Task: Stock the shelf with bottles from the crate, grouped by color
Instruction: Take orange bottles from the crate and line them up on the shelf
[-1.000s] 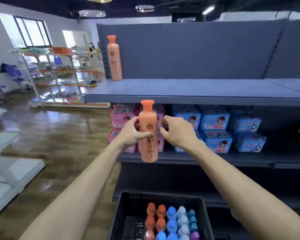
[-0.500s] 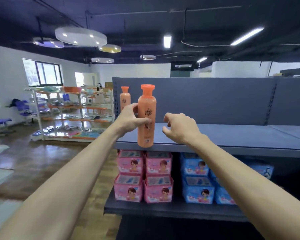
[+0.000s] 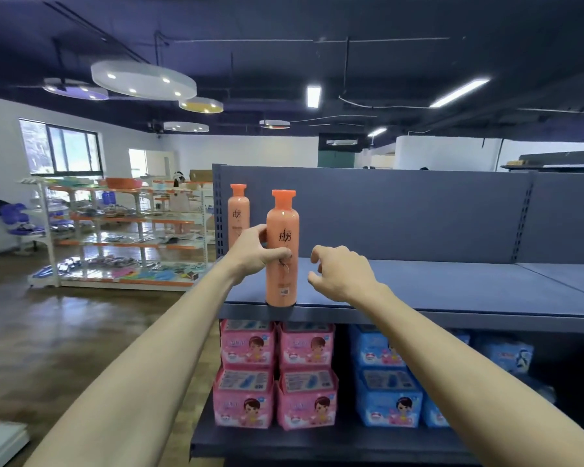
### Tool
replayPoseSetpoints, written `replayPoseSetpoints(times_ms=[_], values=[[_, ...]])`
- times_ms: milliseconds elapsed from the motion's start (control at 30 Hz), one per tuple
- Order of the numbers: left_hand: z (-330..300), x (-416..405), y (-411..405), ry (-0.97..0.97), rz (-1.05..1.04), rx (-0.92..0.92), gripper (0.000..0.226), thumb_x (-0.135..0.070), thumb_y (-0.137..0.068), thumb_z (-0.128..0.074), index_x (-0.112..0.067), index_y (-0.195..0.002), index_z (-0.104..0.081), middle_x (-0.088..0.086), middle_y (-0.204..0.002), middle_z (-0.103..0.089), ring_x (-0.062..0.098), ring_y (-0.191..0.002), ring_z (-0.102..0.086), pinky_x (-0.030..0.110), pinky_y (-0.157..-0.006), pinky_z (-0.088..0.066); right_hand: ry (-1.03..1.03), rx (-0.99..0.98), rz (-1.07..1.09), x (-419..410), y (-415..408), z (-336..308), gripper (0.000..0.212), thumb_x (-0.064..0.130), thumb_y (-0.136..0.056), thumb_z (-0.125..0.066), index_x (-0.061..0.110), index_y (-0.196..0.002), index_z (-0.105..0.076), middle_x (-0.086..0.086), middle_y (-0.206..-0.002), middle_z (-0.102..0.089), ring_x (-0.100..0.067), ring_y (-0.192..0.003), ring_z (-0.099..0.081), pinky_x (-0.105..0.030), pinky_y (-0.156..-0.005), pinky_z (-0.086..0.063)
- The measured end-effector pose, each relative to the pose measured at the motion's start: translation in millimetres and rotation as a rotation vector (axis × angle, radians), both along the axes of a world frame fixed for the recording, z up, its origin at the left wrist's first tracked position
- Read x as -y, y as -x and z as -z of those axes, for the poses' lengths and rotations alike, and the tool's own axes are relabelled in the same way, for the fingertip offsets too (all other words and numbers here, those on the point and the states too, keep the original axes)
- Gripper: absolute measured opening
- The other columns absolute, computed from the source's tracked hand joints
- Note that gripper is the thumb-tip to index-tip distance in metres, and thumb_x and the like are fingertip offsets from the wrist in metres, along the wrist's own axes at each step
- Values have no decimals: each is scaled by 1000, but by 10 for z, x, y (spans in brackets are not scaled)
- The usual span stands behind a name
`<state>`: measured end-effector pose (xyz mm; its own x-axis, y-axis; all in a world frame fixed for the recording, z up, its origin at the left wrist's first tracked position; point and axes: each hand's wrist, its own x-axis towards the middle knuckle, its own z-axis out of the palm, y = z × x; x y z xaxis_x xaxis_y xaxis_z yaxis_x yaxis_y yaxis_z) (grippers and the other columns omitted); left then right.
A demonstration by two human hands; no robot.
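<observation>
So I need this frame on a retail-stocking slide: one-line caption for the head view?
Left hand sets an orange bottle upright at the shelf front edge, a second orange bottle behind, right hand free.

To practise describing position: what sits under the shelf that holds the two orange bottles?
Under the shelf stand stacked pink packs and blue packs. The right forearm covers some blue packs, and the far right is too dark to tell.

Left hand (image 3: 254,251): gripping an orange bottle (image 3: 282,251) at mid-frame, fingers curling round its body.
Bottle: standing upright at the grey shelf (image 3: 452,291) front edge.
Right hand (image 3: 343,273): hovering just right of it, fingers loosely curled, holding nothing.
Second orange bottle (image 3: 238,210): standing behind, upper left of the first.
Pink packs (image 3: 273,372) and blue packs (image 3: 385,379): sitting on the lower shelf.
</observation>
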<state>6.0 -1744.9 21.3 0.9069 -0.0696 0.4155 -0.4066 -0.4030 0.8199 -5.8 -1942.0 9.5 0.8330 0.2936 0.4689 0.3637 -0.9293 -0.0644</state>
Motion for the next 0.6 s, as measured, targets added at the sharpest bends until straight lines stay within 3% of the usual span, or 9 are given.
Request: replayPoseSetpoints(times_ms=[467,600], values=[[47,-38,-157,-31,-11,-61,44,-21,-77,-73,-16,-116,-53,0,-108,-66,18,-106,-62,36,-90,-52,-19,7,23,-10,-238,50,33,39,-90,-51,24,-119,-55,1,-110,-66,-24,-93,-62,-34,-75,-51],[278,84,-85,-228,-265,-4,55,-40,-70,-80,-16,-109,-49,-6,-103,-59,13,-95,-58,25,-73,-47,-16,-2,23,16,-264,99,33,39,-89,-52,24,-118,-55,0,-110,-66,-25,-93,-62,-35,-77,-51]])
